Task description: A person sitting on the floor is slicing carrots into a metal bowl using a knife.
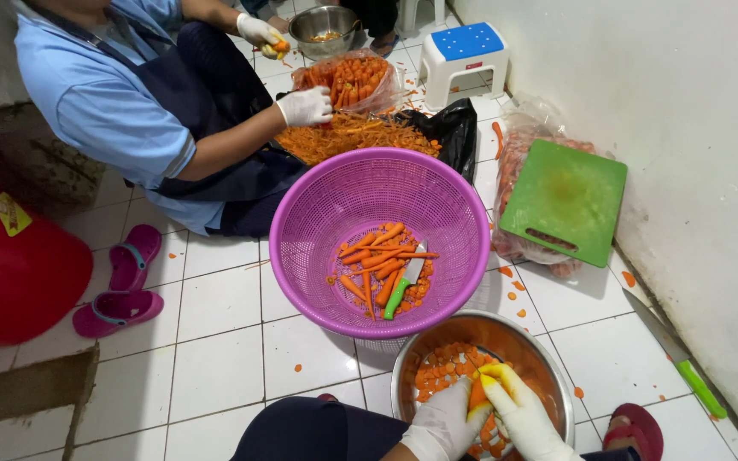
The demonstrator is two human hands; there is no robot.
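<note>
Both my hands wear white gloves over a steel bowl (530,336) holding chopped carrot pieces. My left hand (442,425) and my right hand (520,415) together grip one carrot piece (478,396) above the bowl. Just beyond stands a purple plastic basket (318,213) with peeled carrots (377,258) and a green-handled knife (404,283) lying in it.
A co-worker in a blue shirt sits opposite with gloved hands (304,107) at a bag of carrots (349,80) and a pile of peelings (343,135). A green cutting board (565,201) rests on another bag. A knife (678,354) lies by the wall; pink sandals (121,286), a white stool (461,53).
</note>
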